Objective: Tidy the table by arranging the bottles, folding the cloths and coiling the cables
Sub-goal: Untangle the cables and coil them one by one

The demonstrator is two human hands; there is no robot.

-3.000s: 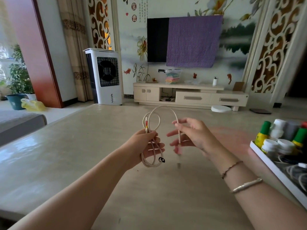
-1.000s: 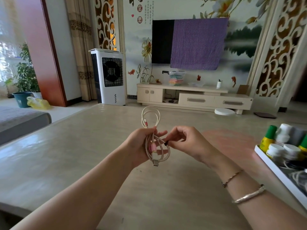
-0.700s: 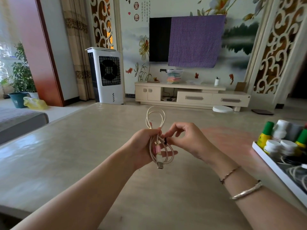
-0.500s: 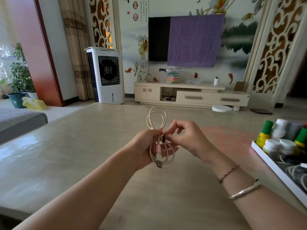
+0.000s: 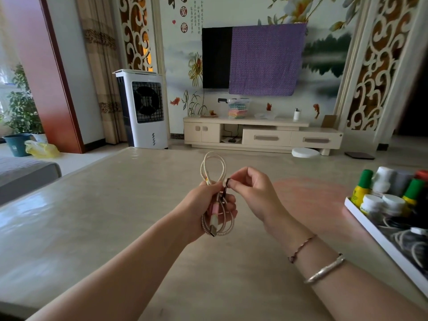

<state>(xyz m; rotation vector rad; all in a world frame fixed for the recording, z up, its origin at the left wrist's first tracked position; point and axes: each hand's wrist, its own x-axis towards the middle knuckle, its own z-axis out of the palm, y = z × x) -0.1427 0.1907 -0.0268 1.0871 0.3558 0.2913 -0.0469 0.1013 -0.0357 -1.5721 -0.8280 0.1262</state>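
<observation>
A pale braided cable [image 5: 213,163] is gathered into long loops above the beige table [image 5: 92,228]. My left hand [image 5: 203,205] grips the bundle at its middle, with loops sticking out above and below and a USB plug [image 5: 213,229] hanging at the bottom. My right hand [image 5: 252,193] pinches a small black tie [image 5: 226,184] at the bundle's middle, between thumb and forefinger. At the right edge a white tray [image 5: 379,239] holds several bottles [image 5: 363,184] with green and white caps, and coiled cables [image 5: 407,242] in front of them.
The tray reaches the table's right front corner. Beyond the table stand a white air cooler [image 5: 143,110], a low TV cabinet [image 5: 261,135] and a TV half covered by a purple cloth [image 5: 266,59]. A grey sofa edge [image 5: 25,172] lies left.
Three seconds ago my right hand was still feeding cable into loops. Since then all the cable sits in my left hand, and my right hand has taken the black tie and lifted it slightly.
</observation>
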